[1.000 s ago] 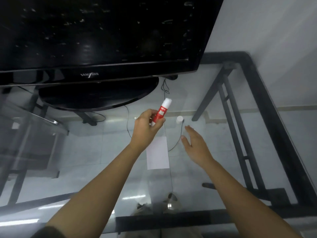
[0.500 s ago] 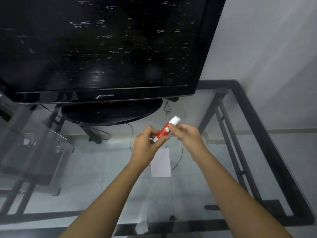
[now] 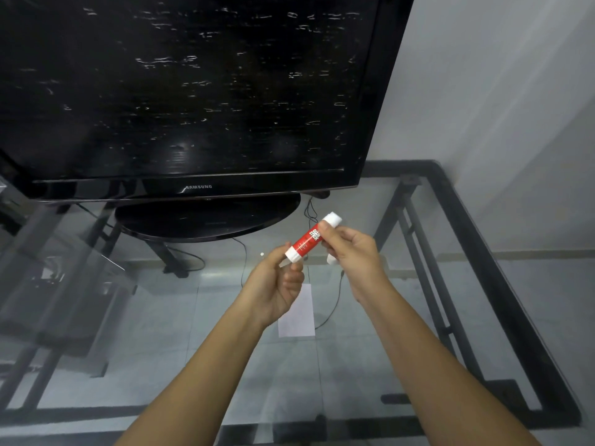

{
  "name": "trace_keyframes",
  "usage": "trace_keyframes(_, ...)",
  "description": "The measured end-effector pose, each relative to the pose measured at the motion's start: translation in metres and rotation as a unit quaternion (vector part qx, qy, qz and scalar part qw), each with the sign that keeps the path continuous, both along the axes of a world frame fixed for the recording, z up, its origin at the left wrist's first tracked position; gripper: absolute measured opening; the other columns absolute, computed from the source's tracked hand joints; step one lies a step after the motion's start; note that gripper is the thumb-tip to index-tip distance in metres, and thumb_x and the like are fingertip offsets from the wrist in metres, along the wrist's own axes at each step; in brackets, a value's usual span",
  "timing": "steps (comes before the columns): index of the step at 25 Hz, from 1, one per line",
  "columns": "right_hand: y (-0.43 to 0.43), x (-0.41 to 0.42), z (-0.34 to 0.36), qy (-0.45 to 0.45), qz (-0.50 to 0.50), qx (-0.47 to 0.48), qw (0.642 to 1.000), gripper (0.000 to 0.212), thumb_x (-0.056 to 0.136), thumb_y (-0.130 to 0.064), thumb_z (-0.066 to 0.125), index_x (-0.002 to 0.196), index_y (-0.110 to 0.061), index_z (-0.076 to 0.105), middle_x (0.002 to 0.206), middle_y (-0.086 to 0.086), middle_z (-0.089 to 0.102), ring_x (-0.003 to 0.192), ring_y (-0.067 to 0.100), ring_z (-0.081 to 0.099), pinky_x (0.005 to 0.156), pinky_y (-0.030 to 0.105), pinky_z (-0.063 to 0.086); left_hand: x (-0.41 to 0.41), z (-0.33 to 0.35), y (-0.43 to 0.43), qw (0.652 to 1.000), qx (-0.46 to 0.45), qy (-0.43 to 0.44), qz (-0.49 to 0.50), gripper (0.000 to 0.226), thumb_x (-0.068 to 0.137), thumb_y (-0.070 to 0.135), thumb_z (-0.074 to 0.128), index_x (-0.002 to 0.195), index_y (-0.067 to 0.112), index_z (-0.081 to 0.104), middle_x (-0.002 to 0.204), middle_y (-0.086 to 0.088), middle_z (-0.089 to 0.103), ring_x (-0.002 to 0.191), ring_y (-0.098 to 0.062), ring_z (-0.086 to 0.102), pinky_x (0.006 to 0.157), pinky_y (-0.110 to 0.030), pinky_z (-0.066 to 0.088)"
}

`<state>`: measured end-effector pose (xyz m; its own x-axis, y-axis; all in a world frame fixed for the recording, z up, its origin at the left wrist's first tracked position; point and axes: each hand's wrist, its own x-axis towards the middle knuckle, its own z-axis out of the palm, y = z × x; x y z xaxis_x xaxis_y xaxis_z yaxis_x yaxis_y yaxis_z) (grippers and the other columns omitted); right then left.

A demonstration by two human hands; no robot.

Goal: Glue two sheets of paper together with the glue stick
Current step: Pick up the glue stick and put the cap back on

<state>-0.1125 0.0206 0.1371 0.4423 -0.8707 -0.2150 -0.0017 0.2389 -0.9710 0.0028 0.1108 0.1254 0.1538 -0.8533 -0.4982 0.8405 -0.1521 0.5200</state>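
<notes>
A red glue stick (image 3: 306, 241) with white ends is held tilted above the glass table, its white top pointing up and right. My left hand (image 3: 273, 291) pinches its lower end. My right hand (image 3: 354, 255) grips its upper part just below the white top. A small white cap-like piece (image 3: 331, 259) shows under my right fingers; I cannot tell whether it lies on the glass or is held. One white sheet of paper (image 3: 297, 313) lies on the glass below my hands, its upper part hidden by my left hand.
A large black television (image 3: 193, 91) stands on its oval base (image 3: 206, 220) at the back of the glass table. The table's black metal frame (image 3: 483, 252) runs along the right side. A thin black cable (image 3: 335, 297) hangs under the glass near the paper.
A second ago my left hand alone held the stick and my right hand hovered open. The right hand has come up and closed on the stick's upper part.
</notes>
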Motion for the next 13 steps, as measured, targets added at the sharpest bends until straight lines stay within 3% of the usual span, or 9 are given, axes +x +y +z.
trace_keyframes(1, 0.0, 0.0, 0.001, -0.001, -0.005, 0.001, 1.0, 0.017, 0.077, -0.039, 0.068, 0.086, -0.025, 0.07, 0.075, -0.015, 0.073, 0.078, -0.005, 0.066, 0.059, 0.002, 0.044, 0.001, 0.0, 0.0, 1.0, -0.004, -0.013, -0.014, 0.028, 0.089, 0.036, 0.053, 0.1, 0.01, 0.051, 0.054, -0.001, 0.056, 0.041, -0.007, 0.047, 0.041, -0.015, 0.042)
trace_keyframes(3, -0.001, 0.002, 0.004, -0.001, -0.014, 0.006, 1.0, 0.022, 0.077, -0.04, 0.067, 0.091, -0.023, 0.069, 0.079, -0.011, 0.072, 0.076, -0.007, 0.065, 0.058, 0.003, 0.045, 0.001, -0.001, 0.002, 0.975, -0.039, -0.217, -0.016, 0.036, 0.083, 0.048, 0.056, 0.101, 0.017, 0.049, 0.059, 0.003, 0.059, 0.051, -0.007, 0.05, 0.052, -0.018, 0.045)
trace_keyframes(5, -0.002, 0.004, 0.007, 0.005, -0.005, 0.003, 1.0, 0.033, 0.078, -0.043, 0.066, 0.101, -0.019, 0.068, 0.086, -0.009, 0.07, 0.076, -0.009, 0.064, 0.059, 0.003, 0.045, -0.001, -0.002, 0.003, 0.889, -0.066, -0.452, 0.014, 0.038, 0.077, 0.053, 0.057, 0.097, 0.021, 0.05, 0.062, 0.007, 0.063, 0.056, -0.006, 0.054, 0.056, -0.019, 0.047)
trace_keyframes(7, -0.003, 0.005, 0.011, 0.005, 0.011, -0.001, 1.0, 0.037, 0.078, -0.044, 0.064, 0.105, -0.019, 0.067, 0.087, -0.01, 0.07, 0.078, -0.009, 0.064, 0.063, 0.005, 0.047, 0.0, -0.003, 0.001, 0.838, -0.038, -0.543, 0.025, 0.036, 0.081, 0.055, 0.049, 0.087, 0.019, 0.053, 0.056, 0.004, 0.061, 0.05, -0.006, 0.053, 0.049, -0.018, 0.045)
trace_keyframes(8, -0.004, 0.005, 0.012, 0.005, 0.019, -0.003, 1.0, 0.035, 0.078, -0.045, 0.064, 0.103, -0.02, 0.067, 0.086, -0.011, 0.07, 0.079, -0.007, 0.064, 0.067, 0.007, 0.047, 0.003, -0.001, -0.001, 0.858, -0.015, -0.514, 0.003, 0.038, 0.085, 0.055, 0.046, 0.079, 0.017, 0.054, 0.05, 0.004, 0.056, 0.044, -0.007, 0.049, 0.044, -0.018, 0.041)
trace_keyframes(10, -0.006, 0.005, 0.014, 0.013, 0.033, -0.007, 0.999, 0.03, 0.078, -0.045, 0.064, 0.098, -0.024, 0.067, 0.087, -0.011, 0.07, 0.081, -0.003, 0.065, 0.077, 0.012, 0.047, 0.009, 0.012, -0.004, 0.969, 0.038, -0.226, -0.093, 0.044, 0.089, 0.049, 0.045, 0.061, 0.016, 0.051, 0.038, 0.005, 0.042, 0.032, -0.008, 0.036, 0.033, -0.018, 0.03)
trace_keyframes(11, -0.007, 0.005, 0.014, 0.019, 0.038, -0.01, 0.999, 0.029, 0.077, -0.046, 0.064, 0.097, -0.025, 0.067, 0.089, -0.01, 0.07, 0.082, -0.002, 0.065, 0.082, 0.016, 0.047, 0.011, 0.018, -0.005, 0.985, 0.063, -0.075, -0.14, 0.045, 0.087, 0.048, 0.046, 0.055, 0.017, 0.049, 0.035, 0.006, 0.037, 0.029, -0.007, 0.032, 0.03, -0.017, 0.026)
trace_keyframes(12, -0.008, 0.004, 0.014, 0.022, 0.041, -0.012, 0.999, 0.029, 0.076, -0.046, 0.064, 0.096, -0.025, 0.067, 0.09, -0.009, 0.069, 0.082, -0.001, 0.065, 0.084, 0.018, 0.046, 0.012, 0.021, -0.005, 0.984, 0.071, -0.016, -0.163, 0.047, 0.086, 0.05, 0.045, 0.054, 0.017, 0.049, 0.035, 0.006, 0.038, 0.028, -0.006, 0.031, 0.029, -0.016, 0.025)
trace_keyframes(13, -0.009, 0.004, 0.014, 0.021, 0.043, -0.013, 0.999, 0.03, 0.075, -0.047, 0.064, 0.094, -0.025, 0.068, 0.09, -0.009, 0.07, 0.082, -0.001, 0.066, 0.084, 0.02, 0.046, 0.011, 0.022, -0.005, 0.982, 0.073, -0.044, -0.167, 0.05, 0.086, 0.056, 0.043, 0.058, 0.016, 0.052, 0.039, 0.004, 0.044, 0.031, -0.007, 0.036, 0.033, -0.016, 0.03)
